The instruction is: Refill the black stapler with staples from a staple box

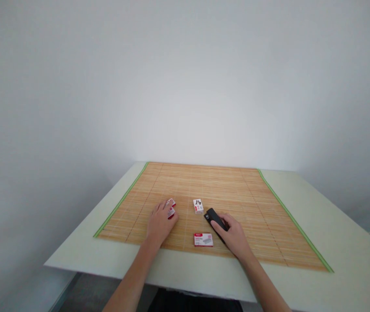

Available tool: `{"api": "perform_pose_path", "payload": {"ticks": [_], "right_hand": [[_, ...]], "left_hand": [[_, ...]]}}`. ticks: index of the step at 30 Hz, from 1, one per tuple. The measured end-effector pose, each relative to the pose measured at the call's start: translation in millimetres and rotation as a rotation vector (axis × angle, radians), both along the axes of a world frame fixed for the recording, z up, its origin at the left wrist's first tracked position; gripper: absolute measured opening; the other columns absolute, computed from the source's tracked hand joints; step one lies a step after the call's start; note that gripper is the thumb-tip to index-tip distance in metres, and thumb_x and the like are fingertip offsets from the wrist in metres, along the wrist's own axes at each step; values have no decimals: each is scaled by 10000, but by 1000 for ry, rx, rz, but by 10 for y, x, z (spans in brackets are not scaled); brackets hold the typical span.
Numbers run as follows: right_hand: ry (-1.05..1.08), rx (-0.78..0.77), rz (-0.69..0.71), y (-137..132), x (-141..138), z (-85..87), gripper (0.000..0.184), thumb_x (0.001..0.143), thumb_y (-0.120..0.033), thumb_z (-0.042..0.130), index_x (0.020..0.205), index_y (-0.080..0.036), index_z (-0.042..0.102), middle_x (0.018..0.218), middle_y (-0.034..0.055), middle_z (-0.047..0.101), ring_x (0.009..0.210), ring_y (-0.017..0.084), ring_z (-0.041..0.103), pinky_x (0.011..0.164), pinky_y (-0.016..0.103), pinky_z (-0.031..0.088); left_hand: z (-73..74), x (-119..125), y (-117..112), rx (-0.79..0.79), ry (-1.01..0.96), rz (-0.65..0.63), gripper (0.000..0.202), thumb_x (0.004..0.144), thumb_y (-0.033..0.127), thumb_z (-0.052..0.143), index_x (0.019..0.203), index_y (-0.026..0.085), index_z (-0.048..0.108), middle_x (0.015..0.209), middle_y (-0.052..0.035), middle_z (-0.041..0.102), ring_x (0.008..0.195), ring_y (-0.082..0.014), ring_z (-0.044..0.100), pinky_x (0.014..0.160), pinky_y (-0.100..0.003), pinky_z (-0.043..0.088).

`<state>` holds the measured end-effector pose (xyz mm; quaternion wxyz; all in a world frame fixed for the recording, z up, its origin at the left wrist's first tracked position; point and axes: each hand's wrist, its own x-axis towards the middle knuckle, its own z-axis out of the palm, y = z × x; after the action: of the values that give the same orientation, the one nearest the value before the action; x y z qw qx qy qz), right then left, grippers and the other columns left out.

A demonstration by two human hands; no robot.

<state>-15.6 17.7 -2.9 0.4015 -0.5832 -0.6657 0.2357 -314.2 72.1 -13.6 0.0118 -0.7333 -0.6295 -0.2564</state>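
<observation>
My left hand (161,222) rests on the left side of the mat, its fingers curled over a small red-and-white box (171,212). A second red-and-white patch, perhaps another box (171,202), shows just beyond the fingertips. My right hand (233,234) is closed around a black stapler (215,218), which lies at a slant on the mat with its far end pointing up and left. Between my hands lies a flat red-and-white staples box (203,240), close to the mat's near edge. Farther back is a small white box (198,206) with a dark picture on top.
A bamboo mat (204,182) with green side edging covers the middle of a white table (302,203). The table's far edge meets a pale wall (185,86). Its near edge runs just in front of my lap.
</observation>
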Motion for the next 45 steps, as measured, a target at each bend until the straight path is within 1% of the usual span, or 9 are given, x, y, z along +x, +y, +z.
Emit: {"api": "perform_pose_path", "payload": {"ticks": [10,13,16,21,25,32,36,40,45], "right_hand": [[17,1,-4,-34,-21,29,393,925,-555,571,1068,-226,730,948,76,702,816,239,609,755,360,485],[22,9,-14,-32,-24,15,398,923,-554,579,1083,-221,729,949,78,704,821,240,609,758,359,482],[28,10,-20,-34,-27,13,408,923,-554,582,1101,-215,722,951,77,708,816,237,608,764,359,483],[43,6,-35,-46,-28,45,436,929,-578,564,1100,-211,725,962,81,718,822,242,612,766,360,489],[45,-4,-30,-49,-26,61,481,922,-621,549,1093,-212,736,931,86,721,812,250,614,745,359,487],[56,7,-36,-34,-20,29,430,913,-598,581,1071,-231,741,926,64,720,789,236,612,718,340,466],[55,-2,-39,-29,-20,16,443,907,-598,590,1091,-223,736,927,66,726,775,236,614,717,344,473],[77,4,-16,-21,-18,11,445,915,-597,580,1110,-227,731,969,72,731,806,239,624,749,354,486],[70,3,-21,-21,-17,11,471,913,-617,568,1112,-223,733,972,85,729,827,253,625,772,372,498]], "left_hand": [[111,-723,-152,-116,65,-254,582,940,250,488,1514,333,442,1589,-15,441,1467,-231,378,1235,-488,241],[201,-406,-139,-90,54,-248,536,989,312,467,1523,314,425,1620,-48,390,1502,-257,321,1232,-540,215],[273,190,-106,-68,16,-426,527,1028,316,414,1552,342,366,1636,-24,362,1509,-221,307,1231,-493,250],[271,823,32,-54,-16,-525,436,1024,358,450,1452,311,510,1593,-45,429,1462,-225,383,1212,-481,293],[206,573,156,-67,-33,-402,378,1026,365,436,1370,310,581,1529,-54,513,1398,-246,466,1215,-548,258],[258,-127,190,-111,1,-185,334,1022,403,451,1301,310,609,1543,-67,499,1448,-316,403,1198,-707,40],[368,215,-132,-37,-33,-229,332,1017,411,469,1300,302,605,1480,-79,548,1409,-297,447,1222,-650,119],[382,722,-539,-93,-47,-559,344,965,437,583,1303,371,593,1244,-8,676,1220,-246,575,1245,-574,174],[365,725,-669,-88,-19,-453,220,961,316,576,1152,348,680,1095,-32,681,1132,-268,572,1194,-576,264]]}}
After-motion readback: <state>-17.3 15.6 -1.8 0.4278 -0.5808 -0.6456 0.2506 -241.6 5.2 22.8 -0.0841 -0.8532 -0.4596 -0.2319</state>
